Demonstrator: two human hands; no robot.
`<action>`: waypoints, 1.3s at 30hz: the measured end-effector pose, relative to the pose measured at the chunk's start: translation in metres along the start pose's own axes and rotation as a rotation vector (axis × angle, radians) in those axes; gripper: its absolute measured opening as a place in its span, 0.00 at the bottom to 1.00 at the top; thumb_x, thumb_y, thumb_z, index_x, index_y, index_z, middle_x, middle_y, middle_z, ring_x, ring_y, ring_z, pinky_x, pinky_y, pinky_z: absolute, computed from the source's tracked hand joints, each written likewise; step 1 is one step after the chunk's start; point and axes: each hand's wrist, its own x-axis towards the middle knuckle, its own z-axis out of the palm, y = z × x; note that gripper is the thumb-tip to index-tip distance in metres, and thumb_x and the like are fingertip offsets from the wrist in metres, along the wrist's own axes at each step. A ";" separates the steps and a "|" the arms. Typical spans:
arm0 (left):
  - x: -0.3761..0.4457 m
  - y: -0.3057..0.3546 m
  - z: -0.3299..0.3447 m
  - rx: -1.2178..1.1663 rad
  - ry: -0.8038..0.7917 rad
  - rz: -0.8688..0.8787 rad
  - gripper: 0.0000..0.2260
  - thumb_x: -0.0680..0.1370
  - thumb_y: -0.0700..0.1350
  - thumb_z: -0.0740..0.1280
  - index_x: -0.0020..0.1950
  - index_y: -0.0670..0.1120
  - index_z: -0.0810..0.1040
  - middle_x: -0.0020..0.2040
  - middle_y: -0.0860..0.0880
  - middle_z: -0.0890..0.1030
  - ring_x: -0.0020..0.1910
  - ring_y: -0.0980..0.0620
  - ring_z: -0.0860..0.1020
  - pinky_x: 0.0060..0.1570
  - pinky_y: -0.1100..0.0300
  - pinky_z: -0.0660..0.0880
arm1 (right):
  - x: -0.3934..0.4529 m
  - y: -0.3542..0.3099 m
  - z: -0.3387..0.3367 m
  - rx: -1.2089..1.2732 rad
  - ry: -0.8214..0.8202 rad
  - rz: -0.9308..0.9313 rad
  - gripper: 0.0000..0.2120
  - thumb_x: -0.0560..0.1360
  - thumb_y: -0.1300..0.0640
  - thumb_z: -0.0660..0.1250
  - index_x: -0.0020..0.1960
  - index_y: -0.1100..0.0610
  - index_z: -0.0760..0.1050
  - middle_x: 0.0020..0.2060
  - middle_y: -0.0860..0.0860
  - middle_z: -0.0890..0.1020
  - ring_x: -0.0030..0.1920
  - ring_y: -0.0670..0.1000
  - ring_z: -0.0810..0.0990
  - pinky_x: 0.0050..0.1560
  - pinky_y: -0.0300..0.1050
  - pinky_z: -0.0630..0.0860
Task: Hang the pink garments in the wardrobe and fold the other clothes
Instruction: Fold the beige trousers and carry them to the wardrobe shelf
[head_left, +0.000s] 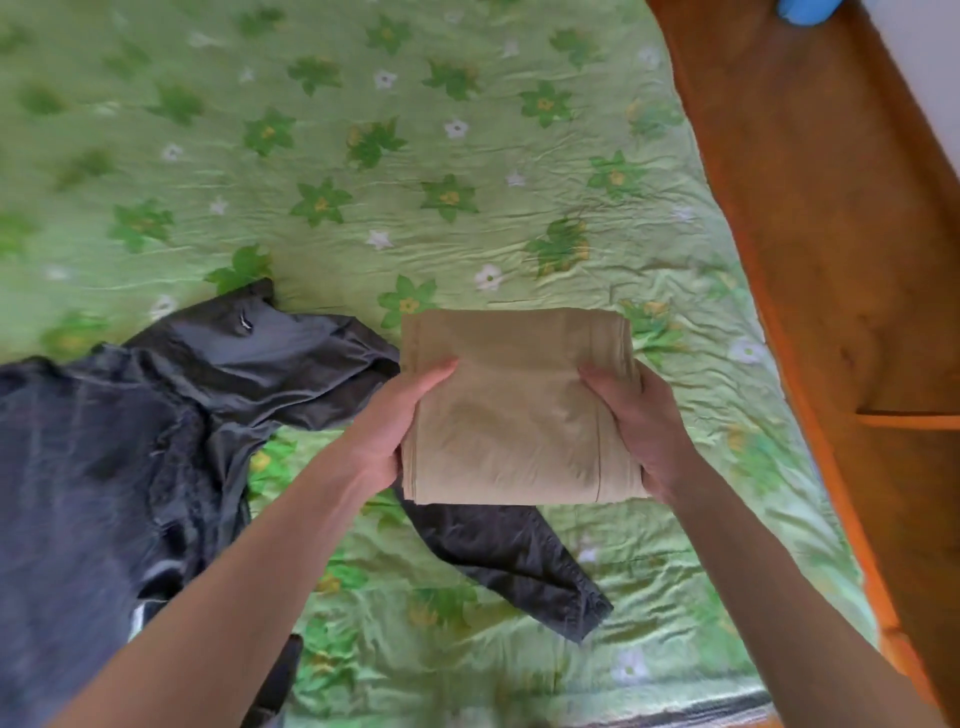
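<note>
You see a folded tan garment (514, 410) of smooth, matt cloth. The dark grey clothes (156, 426) at the left look thin and a bit shiny. The green flowered bedspread (363, 156) is crinkly cloth. The bed frame (831, 208) at the right is smooth, orange-brown wood.

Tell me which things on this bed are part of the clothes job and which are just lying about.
Part of the job:
- folded tan garment, held at its sides by the left hand and right hand
- dark grey garments, unfolded, spread on the bed

Just there:
- green flowered bedspread
- wooden bed frame
- blue object at the top edge, cannot tell what

No pink garment is in view.
</note>
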 end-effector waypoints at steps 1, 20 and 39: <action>-0.019 0.005 0.000 0.008 0.015 0.025 0.13 0.79 0.52 0.72 0.61 0.49 0.83 0.52 0.46 0.89 0.45 0.48 0.88 0.48 0.51 0.82 | -0.022 -0.012 0.002 0.006 -0.004 0.003 0.18 0.76 0.49 0.76 0.62 0.53 0.80 0.52 0.52 0.88 0.49 0.53 0.88 0.51 0.54 0.84; -0.288 -0.006 0.106 0.035 -0.268 0.189 0.17 0.77 0.55 0.73 0.64 0.53 0.82 0.55 0.47 0.88 0.56 0.44 0.85 0.55 0.46 0.80 | -0.378 -0.075 -0.099 0.228 0.281 -0.218 0.17 0.75 0.53 0.76 0.63 0.54 0.81 0.55 0.53 0.88 0.55 0.56 0.87 0.60 0.61 0.81; -0.338 -0.115 0.396 0.385 -0.574 0.225 0.22 0.75 0.56 0.74 0.69 0.58 0.79 0.59 0.49 0.87 0.59 0.47 0.85 0.60 0.43 0.80 | -0.484 0.005 -0.371 0.386 0.516 -0.398 0.18 0.82 0.49 0.67 0.71 0.48 0.74 0.59 0.48 0.85 0.59 0.52 0.85 0.54 0.47 0.83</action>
